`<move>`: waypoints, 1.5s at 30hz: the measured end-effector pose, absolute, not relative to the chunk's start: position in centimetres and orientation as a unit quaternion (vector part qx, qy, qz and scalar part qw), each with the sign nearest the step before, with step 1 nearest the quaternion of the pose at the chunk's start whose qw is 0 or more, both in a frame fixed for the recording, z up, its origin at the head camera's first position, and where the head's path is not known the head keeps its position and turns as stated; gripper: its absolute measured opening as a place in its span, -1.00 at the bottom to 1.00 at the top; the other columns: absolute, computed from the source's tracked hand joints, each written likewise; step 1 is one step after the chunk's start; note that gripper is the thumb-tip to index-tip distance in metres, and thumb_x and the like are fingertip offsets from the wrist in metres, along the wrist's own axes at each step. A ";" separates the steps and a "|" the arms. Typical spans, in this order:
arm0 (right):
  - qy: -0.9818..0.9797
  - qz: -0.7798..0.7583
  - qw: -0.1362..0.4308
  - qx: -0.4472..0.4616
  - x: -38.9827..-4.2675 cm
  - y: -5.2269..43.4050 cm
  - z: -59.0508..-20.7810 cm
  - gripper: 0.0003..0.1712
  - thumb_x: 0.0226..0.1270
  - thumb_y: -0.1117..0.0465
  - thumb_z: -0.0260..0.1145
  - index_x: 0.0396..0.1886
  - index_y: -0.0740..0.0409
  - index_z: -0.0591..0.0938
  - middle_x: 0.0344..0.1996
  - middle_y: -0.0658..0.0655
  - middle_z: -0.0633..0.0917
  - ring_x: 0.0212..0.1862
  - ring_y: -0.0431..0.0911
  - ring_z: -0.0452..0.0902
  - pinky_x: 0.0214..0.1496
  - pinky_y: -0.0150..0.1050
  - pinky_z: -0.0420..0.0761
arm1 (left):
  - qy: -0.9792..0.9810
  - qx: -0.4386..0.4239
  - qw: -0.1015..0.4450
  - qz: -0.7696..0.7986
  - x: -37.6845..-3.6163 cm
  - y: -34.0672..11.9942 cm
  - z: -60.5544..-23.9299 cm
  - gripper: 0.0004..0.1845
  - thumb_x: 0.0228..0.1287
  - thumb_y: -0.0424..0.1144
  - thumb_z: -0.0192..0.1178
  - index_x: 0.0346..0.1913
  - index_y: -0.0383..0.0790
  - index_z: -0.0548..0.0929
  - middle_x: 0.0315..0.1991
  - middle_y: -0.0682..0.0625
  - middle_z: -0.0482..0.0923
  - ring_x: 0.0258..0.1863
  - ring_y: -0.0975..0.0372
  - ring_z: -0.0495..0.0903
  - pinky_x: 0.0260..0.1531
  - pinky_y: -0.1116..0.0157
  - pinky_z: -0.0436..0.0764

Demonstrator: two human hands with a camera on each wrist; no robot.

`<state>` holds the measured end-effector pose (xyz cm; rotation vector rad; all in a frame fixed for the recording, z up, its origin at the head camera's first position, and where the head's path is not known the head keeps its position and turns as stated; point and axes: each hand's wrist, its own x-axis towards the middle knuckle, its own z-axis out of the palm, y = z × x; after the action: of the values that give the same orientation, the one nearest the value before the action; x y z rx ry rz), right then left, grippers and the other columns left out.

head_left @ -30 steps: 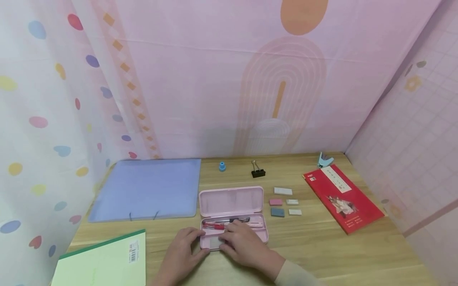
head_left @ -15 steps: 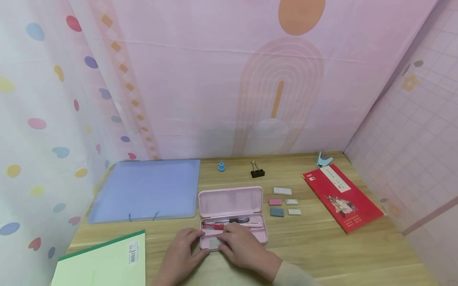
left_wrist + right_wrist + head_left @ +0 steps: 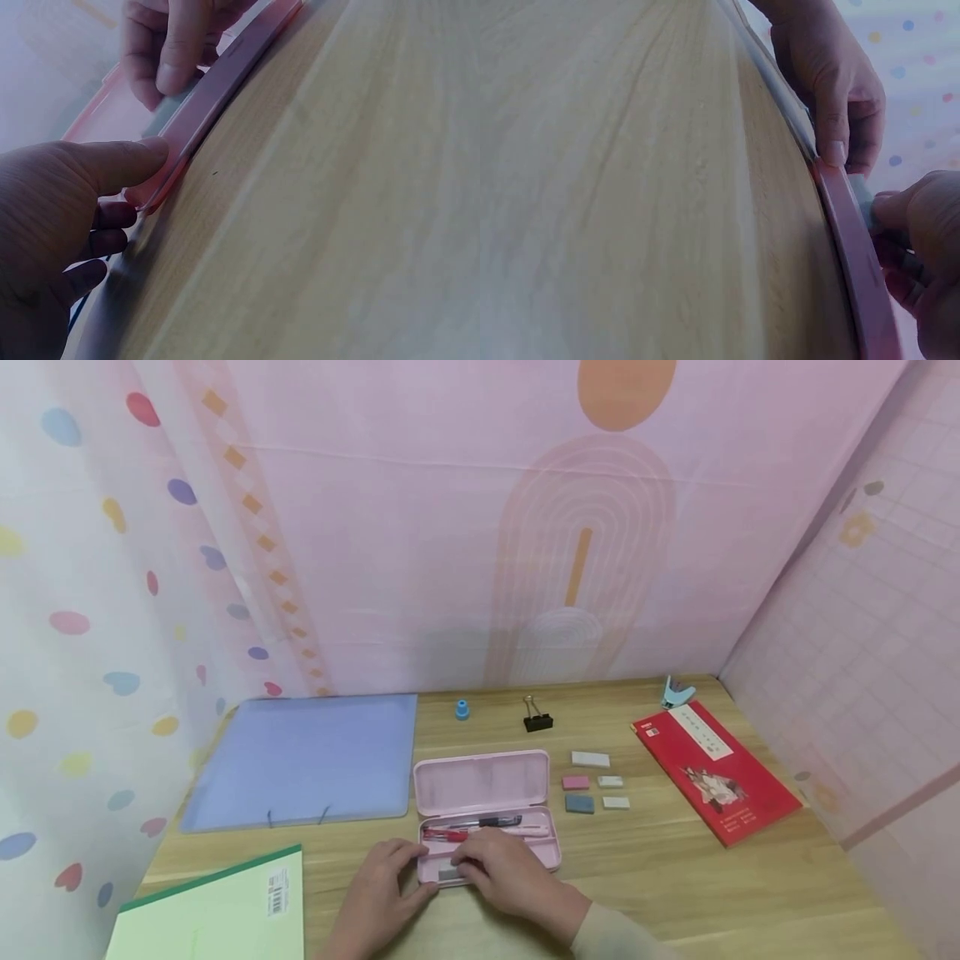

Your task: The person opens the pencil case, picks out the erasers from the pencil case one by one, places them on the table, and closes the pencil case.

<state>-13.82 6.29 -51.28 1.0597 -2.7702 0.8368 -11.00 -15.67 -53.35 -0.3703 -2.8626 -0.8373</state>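
An open pink pencil case [image 3: 536,853] lies on the wooden desk, its lid [image 3: 480,781] folded back and pens [image 3: 468,832] in the rear slot. My left hand [image 3: 382,885] holds the case's front left corner, thumb [image 3: 127,161] on the rim [image 3: 217,97] and fingers curled at its side. My right hand [image 3: 506,872] reaches into the front compartment and pinches a grey eraser [image 3: 447,873] there. The left wrist view shows those fingers [image 3: 169,52] on the eraser [image 3: 176,101]. In the right wrist view the eraser [image 3: 862,196] peeks over the rim [image 3: 855,255].
A blue folder [image 3: 307,756] lies at the back left and a green notebook [image 3: 217,914] at the front left. Several small erasers [image 3: 592,781] sit right of the case, then a red booklet [image 3: 716,772]. A binder clip [image 3: 537,718] and a blue cap [image 3: 462,710] stand behind.
My right hand's fingers have drawn slightly left over the grey eraser. The left hand and the case have stayed put.
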 end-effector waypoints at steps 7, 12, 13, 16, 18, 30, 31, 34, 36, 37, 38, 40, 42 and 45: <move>-0.904 0.325 0.035 0.277 -14.1 12.4 -49.7 -0.83 0.36 0.15 0.25 -0.11 -0.14 0.68 -0.19 -0.21 0.65 -0.14 -0.31 0.53 -0.05 -0.29 0.60 | -0.953 -0.116 0.061 -0.275 -10.9 -15.5 -53.2 -0.52 -0.03 0.03 0.48 -0.02 -0.05 0.68 -0.05 0.07 0.55 0.01 0.20 0.49 0.08 0.14 0.54; -0.925 0.330 0.019 0.187 -13.9 19.3 -49.7 -0.81 0.33 0.23 0.29 -0.14 -0.14 0.71 -0.21 -0.24 0.65 -0.14 -0.31 0.54 -0.07 -0.25 0.63 | -0.955 -0.109 0.054 -0.271 -10.9 -15.4 -53.0 -0.51 -0.03 0.05 0.47 -0.02 -0.05 0.68 -0.05 0.07 0.55 0.01 0.20 0.49 0.09 0.15 0.54; -0.930 0.325 0.020 0.171 -14.0 20.5 -49.9 -0.80 0.32 0.25 0.31 -0.16 -0.14 0.71 -0.22 -0.24 0.65 -0.16 -0.31 0.55 -0.08 -0.25 0.63 | -0.955 -0.109 0.055 -0.270 -10.9 -15.4 -53.0 -0.51 -0.03 0.05 0.47 -0.02 -0.05 0.68 -0.04 0.06 0.55 0.01 0.20 0.49 0.09 0.15 0.54; -0.941 0.313 0.011 0.128 -14.1 23.2 -50.3 -0.78 0.28 0.29 0.34 -0.17 -0.12 0.72 -0.23 -0.22 0.67 -0.17 -0.29 0.56 -0.08 -0.24 0.64 | -0.955 -0.111 0.058 -0.268 -10.9 -15.5 -52.9 -0.51 -0.04 0.03 0.48 -0.02 -0.07 0.68 -0.05 0.05 0.56 0.01 0.18 0.49 0.08 0.13 0.55; -0.944 0.311 -0.005 0.106 -14.3 24.3 -50.6 -0.77 0.27 0.29 0.34 -0.16 -0.13 0.72 -0.22 -0.21 0.67 -0.17 -0.28 0.55 -0.07 -0.22 0.64 | -0.956 -0.110 0.058 -0.266 -10.9 -15.6 -52.9 -0.51 -0.04 0.03 0.49 -0.02 -0.07 0.68 -0.05 0.04 0.56 0.01 0.18 0.49 0.08 0.13 0.55; -0.941 0.313 -0.042 0.123 -15.3 25.5 -51.5 -0.77 0.28 0.22 0.35 -0.12 -0.17 0.72 -0.15 -0.19 0.66 -0.03 -0.19 0.55 0.07 -0.06 0.60 | -0.957 -0.102 0.038 -0.269 -10.7 -15.5 -53.0 -0.49 -0.03 0.06 0.47 0.00 -0.05 0.67 -0.02 0.04 0.55 0.03 0.18 0.48 0.09 0.13 0.54; -0.942 0.307 -0.043 0.131 -15.3 25.5 -51.6 -0.77 0.26 0.19 0.37 -0.10 -0.17 0.72 -0.14 -0.18 0.66 -0.03 -0.19 0.54 0.07 -0.06 0.60 | -0.957 -0.102 0.040 -0.269 -10.7 -15.5 -53.0 -0.49 -0.03 0.06 0.47 0.00 -0.05 0.67 -0.02 0.05 0.55 0.03 0.18 0.48 0.10 0.13 0.54; -0.943 0.299 -0.046 0.141 -15.3 25.4 -51.7 -0.72 0.20 0.12 0.43 -0.07 -0.16 0.72 -0.10 -0.15 0.65 -0.01 -0.17 0.52 0.09 -0.05 0.58 | -0.957 -0.106 0.045 -0.267 -10.8 -15.5 -53.0 -0.49 -0.03 0.07 0.47 0.00 -0.05 0.67 -0.02 0.05 0.55 0.03 0.19 0.48 0.10 0.14 0.54; -0.944 0.296 -0.050 0.138 -15.3 25.4 -51.8 -0.69 0.16 0.08 0.45 -0.06 -0.17 0.71 -0.08 -0.14 0.64 -0.01 -0.17 0.51 0.09 -0.05 0.58 | -0.957 -0.107 0.047 -0.267 -10.8 -15.5 -53.0 -0.49 -0.03 0.07 0.47 0.00 -0.05 0.67 -0.03 0.05 0.55 0.03 0.19 0.48 0.10 0.13 0.54; -0.944 0.297 -0.052 0.134 -15.3 25.4 -51.8 -0.68 0.16 0.08 0.46 -0.05 -0.18 0.71 -0.08 -0.13 0.64 0.00 -0.16 0.51 0.09 -0.05 0.58 | -0.957 -0.107 0.047 -0.267 -10.8 -15.5 -53.1 -0.49 -0.03 0.07 0.47 0.00 -0.05 0.67 -0.03 0.05 0.56 0.03 0.18 0.48 0.10 0.13 0.54; -0.945 0.297 -0.053 0.130 -15.3 25.3 -51.8 -0.68 0.15 0.08 0.46 -0.06 -0.18 0.71 -0.07 -0.13 0.64 0.00 -0.16 0.51 0.10 -0.05 0.58 | -0.957 -0.106 0.046 -0.266 -10.8 -15.5 -53.1 -0.49 -0.03 0.06 0.47 0.00 -0.05 0.67 -0.02 0.05 0.56 0.03 0.18 0.48 0.10 0.12 0.54; -0.945 0.296 -0.052 0.129 -15.2 25.3 -51.8 -0.68 0.15 0.09 0.46 -0.06 -0.18 0.72 -0.07 -0.12 0.64 0.00 -0.16 0.51 0.09 -0.05 0.59 | -0.957 -0.105 0.046 -0.266 -10.8 -15.5 -53.1 -0.49 -0.03 0.06 0.47 0.00 -0.05 0.67 -0.02 0.04 0.56 0.03 0.18 0.48 0.10 0.11 0.54; -0.945 0.296 -0.049 0.128 -15.1 25.2 -51.8 -0.68 0.15 0.08 0.46 -0.06 -0.17 0.72 -0.07 -0.12 0.64 0.00 -0.16 0.51 0.09 -0.05 0.59 | -0.958 -0.103 0.046 -0.265 -10.8 -15.5 -53.1 -0.49 -0.03 0.06 0.47 0.00 -0.05 0.67 -0.02 0.04 0.56 0.02 0.17 0.48 0.09 0.11 0.54; -0.945 0.300 -0.044 0.125 -15.2 25.2 -51.5 -0.69 0.16 0.06 0.46 -0.06 -0.18 0.72 -0.08 -0.14 0.63 0.00 -0.16 0.51 0.09 -0.05 0.59 | -0.958 -0.103 0.041 -0.265 -10.9 -15.4 -53.0 -0.49 -0.03 0.06 0.47 0.01 -0.05 0.67 -0.02 0.03 0.55 0.03 0.17 0.49 0.09 0.10 0.54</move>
<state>-15.19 25.25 -51.45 0.4026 -3.0537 0.9681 -10.91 -15.45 -53.01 -0.3148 -2.9328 -0.8125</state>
